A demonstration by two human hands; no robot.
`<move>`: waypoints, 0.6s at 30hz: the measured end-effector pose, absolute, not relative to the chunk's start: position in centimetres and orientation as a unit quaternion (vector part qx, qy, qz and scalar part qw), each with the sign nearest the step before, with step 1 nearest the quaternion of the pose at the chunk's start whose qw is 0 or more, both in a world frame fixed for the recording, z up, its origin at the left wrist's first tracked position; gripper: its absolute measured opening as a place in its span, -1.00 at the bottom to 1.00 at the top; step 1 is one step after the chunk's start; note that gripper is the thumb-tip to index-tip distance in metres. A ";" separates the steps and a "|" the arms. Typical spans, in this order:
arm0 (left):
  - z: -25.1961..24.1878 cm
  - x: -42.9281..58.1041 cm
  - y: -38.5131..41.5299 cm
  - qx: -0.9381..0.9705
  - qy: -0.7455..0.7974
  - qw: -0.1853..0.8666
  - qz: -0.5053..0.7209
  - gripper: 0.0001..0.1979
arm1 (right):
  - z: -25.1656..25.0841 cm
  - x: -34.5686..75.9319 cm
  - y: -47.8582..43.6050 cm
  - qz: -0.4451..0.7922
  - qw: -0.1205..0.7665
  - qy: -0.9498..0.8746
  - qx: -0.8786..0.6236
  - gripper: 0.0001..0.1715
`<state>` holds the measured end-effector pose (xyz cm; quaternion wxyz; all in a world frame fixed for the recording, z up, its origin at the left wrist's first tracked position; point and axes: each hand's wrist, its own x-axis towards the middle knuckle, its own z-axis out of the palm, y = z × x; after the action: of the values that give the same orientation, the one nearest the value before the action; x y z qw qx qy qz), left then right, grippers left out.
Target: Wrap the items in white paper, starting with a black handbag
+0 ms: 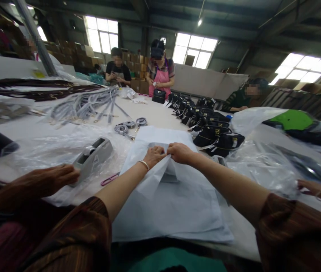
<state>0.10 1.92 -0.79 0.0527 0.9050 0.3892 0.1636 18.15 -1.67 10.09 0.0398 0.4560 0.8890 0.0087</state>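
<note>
My left hand (154, 155) and my right hand (180, 153) meet at the far edge of a pale blue-white fabric bag (174, 206) that lies flat on the table. Both hands are closed, pinching the bag's folded top edge, knuckles almost touching. A thin bangle circles my left wrist. More of the same white bags (164, 135) lie stacked just beyond my hands. A dark shape shows faintly inside the bag under my hands; I cannot make out what it is.
A grey tape dispenser (93, 155) sits at the left, with another person's hand (54, 177) against it. Pink scissors (109, 178) lie nearby. Black bags (210, 126) line up at right. Grey straps (86, 105), clear plastic sheets (265, 166), and a co-worker's hand (315, 187) are at the sides. Other people stand at the far end.
</note>
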 end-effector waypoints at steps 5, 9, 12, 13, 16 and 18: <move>0.3 -1.8 2.7 0.917 0.317 0.134 0.201 -0.59 | 8.5 18.5 2.4 -0.025 0.042 0.898 0.436 -0.69; 1.4 -4.8 2.3 0.815 0.345 0.340 0.319 -0.47 | 7.0 18.6 4.4 -0.049 0.063 0.881 0.466 -0.72; 2.5 -8.0 0.9 0.708 0.377 0.481 0.354 -0.28 | 6.2 18.9 5.0 -0.062 0.063 0.871 0.484 -0.71; 2.8 -9.2 0.1 0.687 0.359 0.517 0.362 -0.23 | 5.9 19.0 5.1 -0.064 0.058 0.870 0.485 -0.71; 3.2 -12.1 -2.5 0.685 0.300 0.555 0.364 -0.16 | 5.4 19.4 5.2 -0.072 0.045 0.872 0.482 -0.72; 2.8 -12.9 -4.0 0.713 0.326 0.515 0.346 -0.17 | 5.3 19.5 5.3 -0.076 0.041 0.872 0.482 -0.73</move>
<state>-12.91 -4.00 2.79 0.5152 0.7131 0.3262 0.3458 19.48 5.32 5.25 0.0411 0.4816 0.8722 -0.0760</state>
